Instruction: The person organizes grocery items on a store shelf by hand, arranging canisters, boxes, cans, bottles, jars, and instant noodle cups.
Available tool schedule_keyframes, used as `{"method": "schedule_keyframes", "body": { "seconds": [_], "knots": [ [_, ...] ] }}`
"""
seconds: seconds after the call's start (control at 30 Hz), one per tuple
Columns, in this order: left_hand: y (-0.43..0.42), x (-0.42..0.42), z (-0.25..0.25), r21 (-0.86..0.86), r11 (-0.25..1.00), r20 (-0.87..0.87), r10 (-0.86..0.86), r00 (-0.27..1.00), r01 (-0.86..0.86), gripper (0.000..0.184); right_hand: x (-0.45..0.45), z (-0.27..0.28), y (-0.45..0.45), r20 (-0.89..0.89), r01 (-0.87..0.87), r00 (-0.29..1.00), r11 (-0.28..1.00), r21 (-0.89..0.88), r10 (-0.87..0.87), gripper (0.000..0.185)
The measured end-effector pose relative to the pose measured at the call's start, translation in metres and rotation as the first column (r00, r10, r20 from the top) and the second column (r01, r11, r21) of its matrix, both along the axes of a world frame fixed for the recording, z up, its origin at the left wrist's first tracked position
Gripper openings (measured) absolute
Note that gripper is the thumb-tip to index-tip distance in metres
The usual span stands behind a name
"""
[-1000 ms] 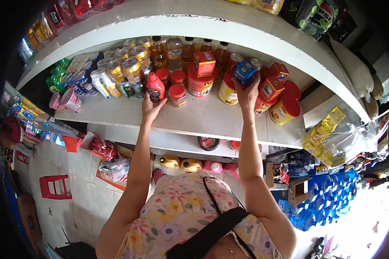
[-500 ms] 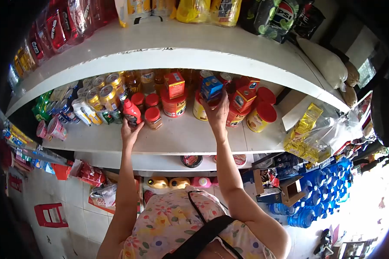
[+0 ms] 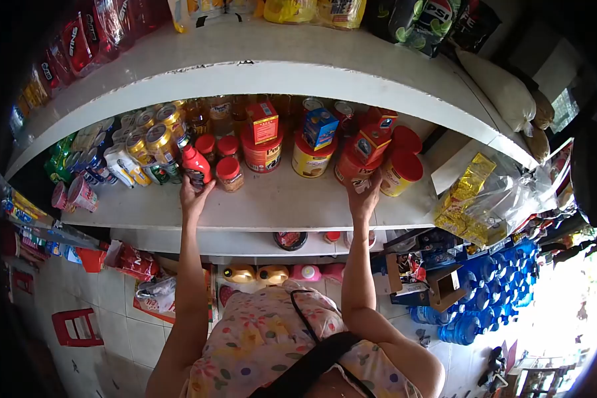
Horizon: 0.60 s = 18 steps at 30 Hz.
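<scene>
My left hand (image 3: 194, 194) is wrapped round a red bottle (image 3: 196, 164), which leans on the middle shelf next to small red-lidded jars (image 3: 229, 174). On the right, my right hand (image 3: 363, 194) holds the lower front of a red canister (image 3: 353, 167); its fingertips are partly hidden. A red box (image 3: 371, 142) rests on that canister's lid. The blue box (image 3: 320, 128) sits on a yellow canister (image 3: 313, 159), apart from my hands. Another red canister (image 3: 263, 154) carries a red and orange box (image 3: 263, 122).
Gold cans (image 3: 159, 142) and blue cans stand at the shelf's left. The upper shelf's edge (image 3: 265, 76) passes over the goods. A yellow-packet bag (image 3: 467, 199) hangs at the right. A red stool (image 3: 77, 328) and blue water bottles (image 3: 461, 328) are on the floor.
My right hand has let go of the blue box, now on the yellow canister, and has moved right and down to the red canister. My left hand still holds the red bottle.
</scene>
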State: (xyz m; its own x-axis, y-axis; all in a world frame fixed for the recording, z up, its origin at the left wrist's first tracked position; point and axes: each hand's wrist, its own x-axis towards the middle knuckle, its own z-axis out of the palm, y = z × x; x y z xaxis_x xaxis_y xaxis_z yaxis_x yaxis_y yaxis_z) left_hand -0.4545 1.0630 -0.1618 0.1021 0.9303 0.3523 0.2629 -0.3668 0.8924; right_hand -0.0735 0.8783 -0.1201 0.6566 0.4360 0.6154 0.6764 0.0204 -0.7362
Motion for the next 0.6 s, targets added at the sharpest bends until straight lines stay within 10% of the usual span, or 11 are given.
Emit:
{"method": "schedule_keyframes", "body": {
  "seconds": [0.2,0.4,0.47,0.6],
  "knots": [
    [-0.001,0.002,0.002,0.05,0.999,0.058,0.006,0.998,-0.009,0.065,0.003,-0.002,-0.019,-0.198,-0.04,0.979,0.995,0.087,0.056,0.06],
    [0.006,0.003,-0.014,0.092,0.996,0.149,-0.031,0.988,0.017,0.063,0.056,0.001,-0.037,0.136,0.468,0.866,0.875,0.122,-0.482,0.087],
    [0.003,0.002,-0.01,0.088,0.992,0.013,0.095,0.995,-0.096,0.067,0.089,-0.016,-0.038,0.083,0.287,0.951,0.951,0.115,-0.297,0.091],
    [-0.003,0.007,0.002,0.146,0.986,0.106,0.068,0.992,-0.083,0.075,0.098,-0.01,-0.048,0.299,0.535,0.804,0.845,0.012,-0.513,0.083]
  ]
}}
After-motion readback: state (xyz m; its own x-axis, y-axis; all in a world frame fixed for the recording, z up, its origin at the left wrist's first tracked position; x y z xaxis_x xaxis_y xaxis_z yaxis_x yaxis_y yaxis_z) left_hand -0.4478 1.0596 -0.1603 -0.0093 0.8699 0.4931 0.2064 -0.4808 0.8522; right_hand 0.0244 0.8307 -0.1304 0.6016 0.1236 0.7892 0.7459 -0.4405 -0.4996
